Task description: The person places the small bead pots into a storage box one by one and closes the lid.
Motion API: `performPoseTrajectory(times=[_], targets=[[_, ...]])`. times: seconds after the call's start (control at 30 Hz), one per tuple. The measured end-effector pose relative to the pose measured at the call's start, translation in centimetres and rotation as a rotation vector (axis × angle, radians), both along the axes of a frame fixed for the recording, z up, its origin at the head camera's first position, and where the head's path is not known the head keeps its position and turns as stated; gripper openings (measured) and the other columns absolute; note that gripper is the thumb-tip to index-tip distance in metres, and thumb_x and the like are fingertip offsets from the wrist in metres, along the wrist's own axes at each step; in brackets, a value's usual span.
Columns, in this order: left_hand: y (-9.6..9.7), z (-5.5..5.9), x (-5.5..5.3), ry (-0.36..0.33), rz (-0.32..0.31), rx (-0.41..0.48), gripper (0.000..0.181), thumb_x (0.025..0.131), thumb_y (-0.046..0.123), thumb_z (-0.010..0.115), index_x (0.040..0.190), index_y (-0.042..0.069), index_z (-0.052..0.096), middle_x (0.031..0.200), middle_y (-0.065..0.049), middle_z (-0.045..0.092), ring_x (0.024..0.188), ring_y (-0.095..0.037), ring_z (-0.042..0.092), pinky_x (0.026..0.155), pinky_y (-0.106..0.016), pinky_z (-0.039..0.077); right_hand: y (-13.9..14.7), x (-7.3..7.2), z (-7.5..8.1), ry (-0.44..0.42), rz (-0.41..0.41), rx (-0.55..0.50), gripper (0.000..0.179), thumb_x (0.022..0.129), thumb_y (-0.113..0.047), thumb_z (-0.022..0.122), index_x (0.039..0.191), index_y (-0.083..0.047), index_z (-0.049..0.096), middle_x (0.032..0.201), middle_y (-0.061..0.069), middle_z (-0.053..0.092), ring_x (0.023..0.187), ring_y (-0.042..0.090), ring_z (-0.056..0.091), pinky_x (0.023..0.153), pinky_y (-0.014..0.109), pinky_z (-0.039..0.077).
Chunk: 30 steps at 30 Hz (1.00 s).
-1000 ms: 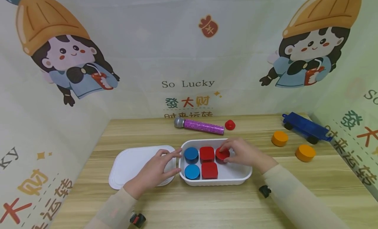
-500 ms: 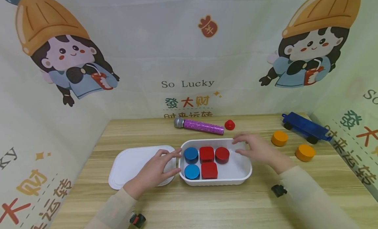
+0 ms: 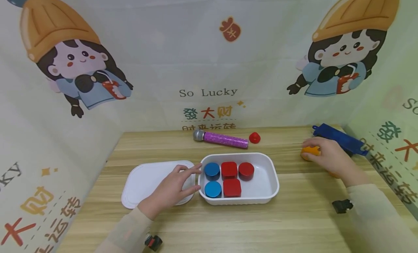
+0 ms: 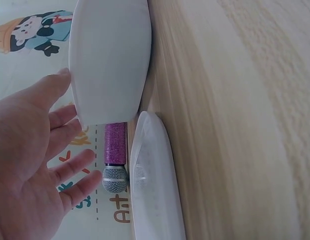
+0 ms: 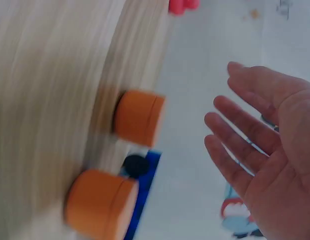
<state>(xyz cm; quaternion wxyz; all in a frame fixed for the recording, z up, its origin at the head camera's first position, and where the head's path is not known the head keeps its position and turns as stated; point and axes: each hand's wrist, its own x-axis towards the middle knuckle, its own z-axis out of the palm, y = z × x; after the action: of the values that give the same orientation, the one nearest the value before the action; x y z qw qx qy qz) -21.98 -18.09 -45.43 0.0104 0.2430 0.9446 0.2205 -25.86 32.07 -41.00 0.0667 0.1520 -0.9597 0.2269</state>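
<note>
Right hand (image 3: 331,159) over orange cylinder (image 3: 310,151), near surface's (image 3: 235,227) far-right corner; left hand (image 3: 169,189) at white container (image 3: 240,201) — fingers of both apart.

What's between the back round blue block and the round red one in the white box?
A square red block. The head view shows it in the back row of the white box.

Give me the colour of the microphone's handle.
The handle is glittery purple; the head view shows it best, at full length.
</note>
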Motion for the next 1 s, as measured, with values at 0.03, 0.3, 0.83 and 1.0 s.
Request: performPoseTrajectory(times=[0.03, 0.3, 0.83, 1.0], targets=[[0.0, 0.0, 0.0, -0.004, 0.005, 0.002, 0.068, 0.097, 0.046, 0.071, 0.157, 0.028, 0.045, 0.139, 0.009, 0.064, 0.133, -0.023, 0.050, 0.106, -0.050, 0.052, 0.6, -0.1, -0.1, -0.015, -0.017, 0.007, 0.033, 0.094, -0.017, 0.077, 0.120, 0.002, 0.072, 0.130, 0.030, 0.065, 0.118, 0.050, 0.059, 0.100, 0.068, 0.048], [0.1, -0.1, 0.0, 0.017, -0.006, 0.001, 0.069, 0.097, 0.046, 0.070, 0.158, 0.027, 0.045, 0.138, 0.010, 0.065, 0.133, -0.024, 0.050, 0.106, -0.051, 0.051, 3.4, -1.3, -1.5, -0.037, -0.052, 0.038, 0.042, 0.094, -0.022, 0.077, 0.124, 0.006, 0.068, 0.132, 0.035, 0.061, 0.120, 0.054, 0.056, 0.101, 0.070, 0.044], [-0.2, 0.0, 0.3, -0.005, 0.010, 0.003, 0.069, 0.097, 0.046, 0.070, 0.158, 0.027, 0.044, 0.139, 0.010, 0.065, 0.133, -0.024, 0.050, 0.107, -0.051, 0.051, 3.7, -2.0, -3.6, -0.123, -0.067, -0.018, 0.046, 0.093, -0.025, 0.079, 0.125, 0.006, 0.068, 0.128, 0.033, 0.064, 0.114, 0.050, 0.060, 0.100, 0.068, 0.047], [-0.1, 0.0, 0.2, -0.011, 0.013, 0.009, 0.069, 0.098, 0.047, 0.069, 0.158, 0.028, 0.043, 0.140, 0.011, 0.064, 0.135, -0.023, 0.049, 0.108, -0.051, 0.050, 3.3, -2.0, -3.7, -0.113, -0.098, -0.029, 0.042, 0.093, -0.022, 0.079, 0.122, 0.006, 0.069, 0.126, 0.034, 0.063, 0.110, 0.050, 0.061, 0.097, 0.066, 0.050]])
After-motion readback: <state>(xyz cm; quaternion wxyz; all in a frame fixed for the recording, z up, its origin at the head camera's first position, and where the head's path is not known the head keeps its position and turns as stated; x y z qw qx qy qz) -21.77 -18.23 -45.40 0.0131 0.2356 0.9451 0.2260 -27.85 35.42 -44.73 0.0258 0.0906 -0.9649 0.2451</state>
